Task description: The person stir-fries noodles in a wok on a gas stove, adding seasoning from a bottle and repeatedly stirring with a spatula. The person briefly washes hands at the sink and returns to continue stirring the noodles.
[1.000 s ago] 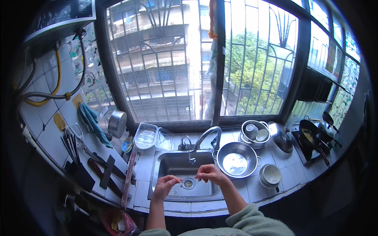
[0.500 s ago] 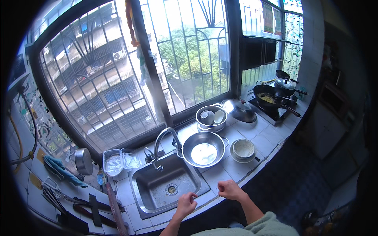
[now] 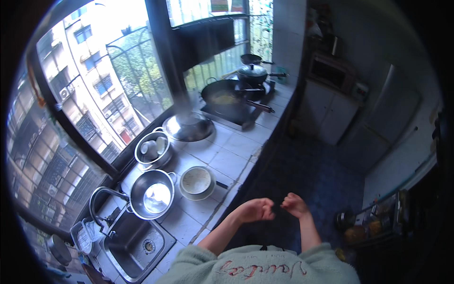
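Two hands, left hand (image 3: 257, 210) and right hand (image 3: 294, 205), curl narrow, right of the stacked bowls (image 3: 196, 181); whether they hold anything is unclear; bowls seem stiff, probably fragile; rims suit gripping.

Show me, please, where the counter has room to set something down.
Bare tiling lies between the stacked bowls, domed lid and stove; a smaller patch lies between basin, bowls and front edge. The window side is crowded with basin, pot and lid.
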A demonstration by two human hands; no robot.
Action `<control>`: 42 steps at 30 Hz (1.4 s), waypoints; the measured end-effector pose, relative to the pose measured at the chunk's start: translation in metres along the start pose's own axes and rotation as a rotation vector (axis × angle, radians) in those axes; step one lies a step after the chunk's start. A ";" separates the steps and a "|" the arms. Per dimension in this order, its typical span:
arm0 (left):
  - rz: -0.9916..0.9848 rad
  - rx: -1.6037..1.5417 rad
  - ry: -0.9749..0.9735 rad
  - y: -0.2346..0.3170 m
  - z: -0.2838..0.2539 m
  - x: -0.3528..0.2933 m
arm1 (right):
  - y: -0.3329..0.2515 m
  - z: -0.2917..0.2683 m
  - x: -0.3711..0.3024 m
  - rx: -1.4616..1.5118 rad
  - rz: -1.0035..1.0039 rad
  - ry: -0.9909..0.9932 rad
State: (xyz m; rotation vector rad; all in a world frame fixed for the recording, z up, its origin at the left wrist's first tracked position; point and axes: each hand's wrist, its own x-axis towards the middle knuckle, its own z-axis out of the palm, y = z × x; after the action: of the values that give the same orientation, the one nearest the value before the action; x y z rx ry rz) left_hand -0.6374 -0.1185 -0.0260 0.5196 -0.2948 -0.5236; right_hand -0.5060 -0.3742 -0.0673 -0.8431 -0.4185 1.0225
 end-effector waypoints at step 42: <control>0.647 -0.095 1.375 0.304 -0.278 0.394 | -0.342 -0.211 0.739 -1.932 -0.236 -0.323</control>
State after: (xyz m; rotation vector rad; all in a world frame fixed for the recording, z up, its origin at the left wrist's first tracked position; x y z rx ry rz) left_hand -0.0802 0.0026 -0.0397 0.5501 0.8601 0.5005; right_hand 0.1861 0.0966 0.0153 -2.2058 -1.8477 0.2293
